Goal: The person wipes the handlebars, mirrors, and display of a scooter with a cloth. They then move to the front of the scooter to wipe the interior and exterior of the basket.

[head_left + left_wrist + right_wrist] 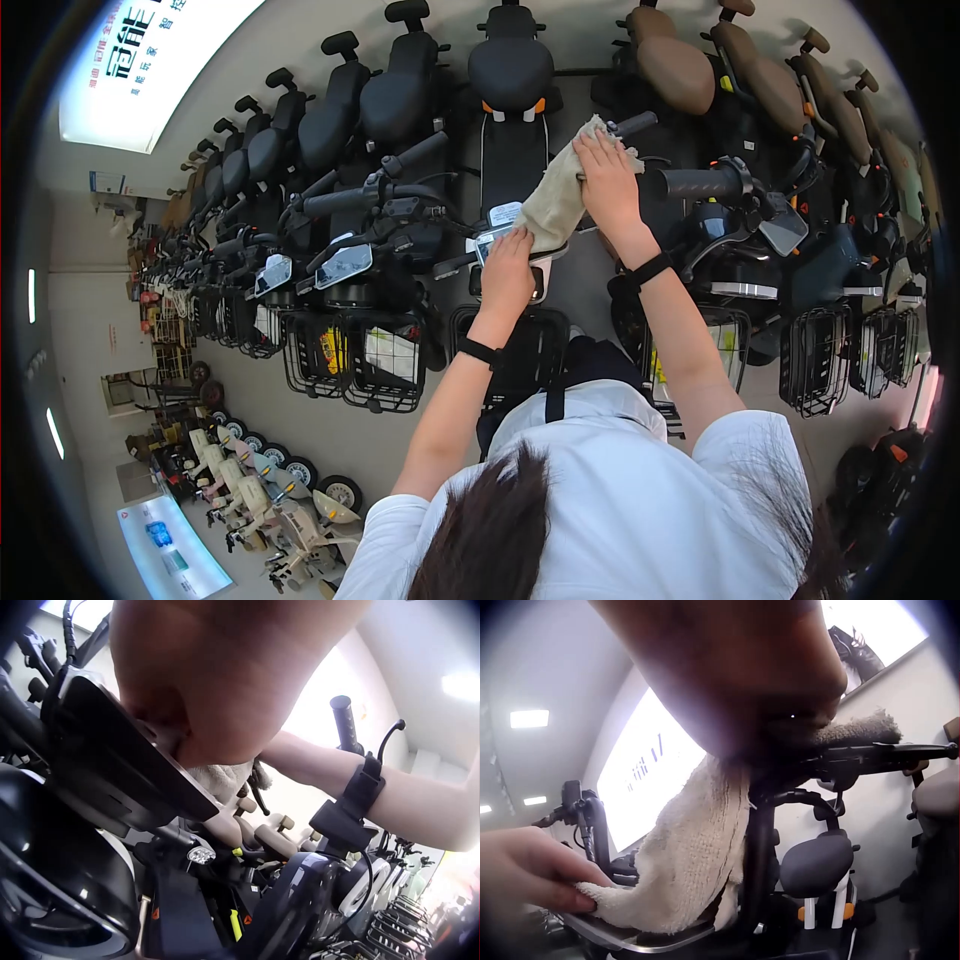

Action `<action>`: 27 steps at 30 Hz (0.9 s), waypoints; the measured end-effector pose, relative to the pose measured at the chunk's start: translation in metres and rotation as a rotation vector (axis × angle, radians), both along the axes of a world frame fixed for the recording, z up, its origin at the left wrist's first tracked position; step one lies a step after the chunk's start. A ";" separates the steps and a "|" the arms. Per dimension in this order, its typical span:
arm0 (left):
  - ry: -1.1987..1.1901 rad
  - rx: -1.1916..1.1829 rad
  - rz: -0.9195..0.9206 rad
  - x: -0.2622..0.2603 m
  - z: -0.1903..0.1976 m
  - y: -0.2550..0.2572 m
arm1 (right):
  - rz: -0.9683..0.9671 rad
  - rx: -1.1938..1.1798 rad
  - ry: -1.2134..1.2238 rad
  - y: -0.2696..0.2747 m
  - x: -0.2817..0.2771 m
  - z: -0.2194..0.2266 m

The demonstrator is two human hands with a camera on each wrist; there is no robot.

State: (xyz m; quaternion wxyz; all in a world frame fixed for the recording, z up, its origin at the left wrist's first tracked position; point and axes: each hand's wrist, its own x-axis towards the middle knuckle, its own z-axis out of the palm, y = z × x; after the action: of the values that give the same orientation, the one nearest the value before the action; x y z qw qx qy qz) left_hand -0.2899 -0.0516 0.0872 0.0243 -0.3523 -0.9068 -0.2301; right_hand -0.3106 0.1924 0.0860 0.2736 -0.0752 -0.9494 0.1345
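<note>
A beige cloth (553, 208) stretches diagonally from the display (487, 243) of the middle scooter to its handlebar on the right. My left hand (508, 270) holds the cloth's lower end at the display; in the right wrist view, the thumb and fingers of this hand (540, 866) pinch the edge of the cloth (679, 859). My right hand (608, 185) grips the cloth's upper end over the handlebar, just short of the bare tip of the grip (636, 124). In the left wrist view, the left hand (225, 675) hides most of the cloth (221, 780).
Scooters with dark seats (395, 100) line the left, and ones with brown seats (675, 75) the right. A neighbouring handlebar grip (695, 184) is close to my right wrist. Black wire baskets (383, 360) stand in front. Light-coloured scooters (240, 490) are at lower left.
</note>
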 end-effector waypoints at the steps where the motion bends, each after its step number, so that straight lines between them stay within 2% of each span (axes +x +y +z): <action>1: 0.062 -0.022 0.036 -0.001 0.001 -0.008 | 0.012 -0.002 -0.002 -0.005 0.000 0.003; 4: 0.195 -0.084 0.134 -0.002 0.006 -0.034 | 0.075 0.031 -0.021 -0.027 -0.002 0.009; 6: 0.196 -0.096 0.192 -0.002 0.016 -0.047 | 0.173 0.032 -0.141 -0.044 -0.006 0.003; 7: 0.195 -0.097 0.199 -0.002 0.019 -0.049 | 0.163 0.076 -0.049 -0.056 -0.011 -0.024; 8: 0.204 -0.132 0.159 -0.003 0.021 -0.052 | 0.195 0.061 -0.059 -0.071 -0.012 -0.047; 10: 0.216 -0.175 0.118 -0.006 0.021 -0.058 | 0.198 0.048 -0.133 -0.096 -0.010 -0.054; 14: 0.206 -0.189 0.074 -0.007 0.018 -0.058 | 0.180 0.058 -0.207 -0.097 -0.019 -0.058; 17: 0.161 -0.150 0.089 -0.005 0.020 -0.053 | 0.182 0.112 -0.132 -0.090 -0.019 -0.060; 19: 0.174 -0.147 0.069 -0.004 0.023 -0.049 | 0.320 0.042 -0.131 -0.075 -0.012 -0.041; 22: 0.153 -0.188 0.071 -0.003 0.030 -0.040 | 0.414 -0.034 -0.131 -0.055 0.011 0.004; 24: 0.075 -0.140 0.059 -0.004 0.025 -0.033 | 0.391 -0.079 -0.153 -0.038 0.019 0.026; 27: 0.002 -0.063 -0.009 -0.007 0.012 -0.014 | 0.192 -0.118 0.165 -0.005 0.018 0.051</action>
State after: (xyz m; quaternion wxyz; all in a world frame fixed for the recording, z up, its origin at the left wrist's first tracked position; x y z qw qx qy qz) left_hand -0.2969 -0.0654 0.0993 0.0132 -0.3571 -0.9120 -0.2014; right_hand -0.2930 0.1872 0.1373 0.3319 0.0115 -0.9169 0.2215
